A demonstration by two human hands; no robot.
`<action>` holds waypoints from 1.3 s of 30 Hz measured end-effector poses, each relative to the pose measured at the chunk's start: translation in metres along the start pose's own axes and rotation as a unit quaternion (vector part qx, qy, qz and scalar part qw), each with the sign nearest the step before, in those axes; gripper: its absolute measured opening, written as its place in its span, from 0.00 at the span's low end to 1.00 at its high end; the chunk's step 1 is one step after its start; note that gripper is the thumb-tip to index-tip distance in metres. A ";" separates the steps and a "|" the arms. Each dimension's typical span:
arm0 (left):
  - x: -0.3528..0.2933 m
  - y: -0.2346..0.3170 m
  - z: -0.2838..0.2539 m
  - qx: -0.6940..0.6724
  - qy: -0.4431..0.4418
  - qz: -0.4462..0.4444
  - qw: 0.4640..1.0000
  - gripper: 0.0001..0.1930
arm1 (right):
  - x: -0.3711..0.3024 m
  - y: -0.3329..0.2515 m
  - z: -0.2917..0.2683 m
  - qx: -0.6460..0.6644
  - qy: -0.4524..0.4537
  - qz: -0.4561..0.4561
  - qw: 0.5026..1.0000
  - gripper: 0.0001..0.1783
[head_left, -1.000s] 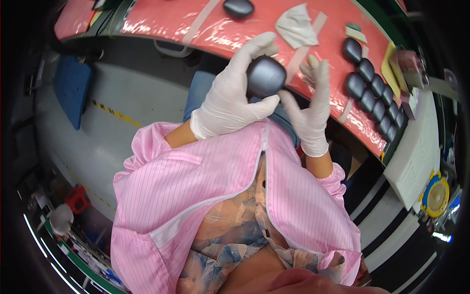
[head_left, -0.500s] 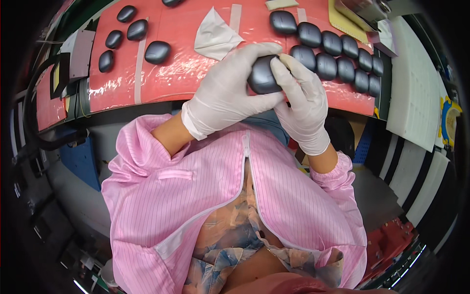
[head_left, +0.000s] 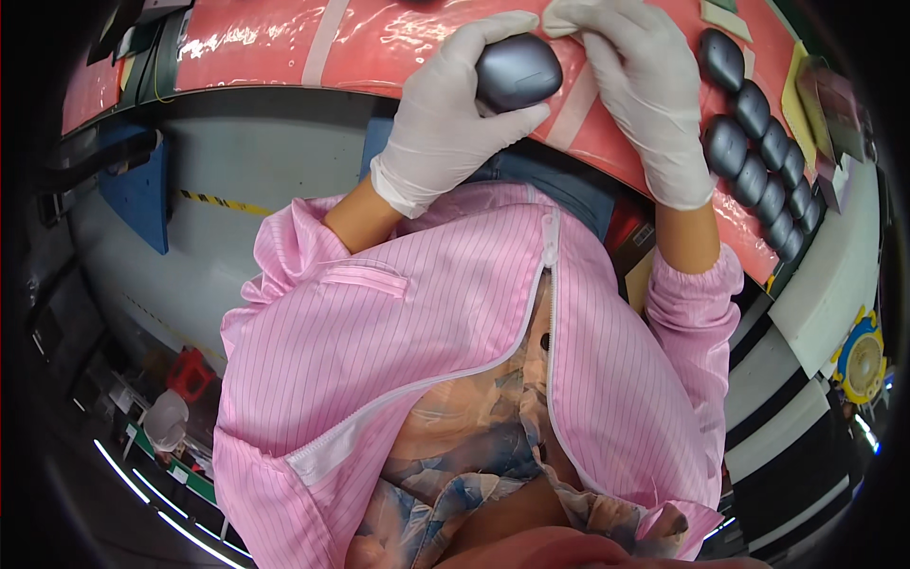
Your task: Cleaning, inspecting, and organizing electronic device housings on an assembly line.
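Case [head_left: 518, 74] is gripped by the left hand [head_left: 441, 123] at the frame's upper centre; whether anything is pinched by the bent-fingered right hand [head_left: 649, 90] cannot be told. If loosely gripped, the smooth case could be dropped.

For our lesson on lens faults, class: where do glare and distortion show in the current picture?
Head view: white glare streaks the red mat, whose front edge bends; a soft sheen lies on the dark case in the left hand; the corners darken to black.
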State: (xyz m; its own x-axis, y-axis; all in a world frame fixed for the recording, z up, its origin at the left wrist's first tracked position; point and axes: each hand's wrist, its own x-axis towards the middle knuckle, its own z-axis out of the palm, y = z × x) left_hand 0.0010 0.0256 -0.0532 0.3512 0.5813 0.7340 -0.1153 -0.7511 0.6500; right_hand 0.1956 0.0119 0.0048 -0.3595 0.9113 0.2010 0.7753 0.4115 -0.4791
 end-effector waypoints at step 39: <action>0.016 0.031 -0.012 -0.163 -0.066 -0.500 0.848 0.34 | -0.036 -0.048 0.028 0.028 0.149 0.023 0.988 0.16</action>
State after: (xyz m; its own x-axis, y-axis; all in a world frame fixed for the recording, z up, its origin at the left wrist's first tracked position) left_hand -0.0085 0.0151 -0.0189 0.5226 0.8207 -0.2308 0.0577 0.2361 0.9700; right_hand 0.1567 -0.0413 -0.0031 -0.1478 0.8969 0.4169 0.7548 0.3747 -0.5384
